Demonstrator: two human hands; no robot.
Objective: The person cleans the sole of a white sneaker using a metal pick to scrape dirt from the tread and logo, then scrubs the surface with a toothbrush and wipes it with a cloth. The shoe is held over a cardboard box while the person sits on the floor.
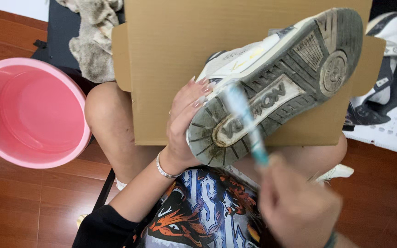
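Scrubbing: the sole of a white sneaker (272, 78), turned sole-up over a cardboard sheet (171, 69) on the person's lap.
Left hand (184, 124): fingers wrapped around the heel end, holding the shoe steady.
Right hand (297, 206): blurred, fingers closed on a teal toothbrush (249, 124), its bristles on the grimy heel tread just beside the left fingertips.
Next move calls for, by judgement: a firm heel grip and strokes working away from those fingertips toward the toe.
Nearby: pink basin (28, 112), well beyond the left hand.

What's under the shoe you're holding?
Under the sneaker lies a flat brown cardboard sheet, resting across bare knees. The part of the cardboard straight beneath the shoe is covered.
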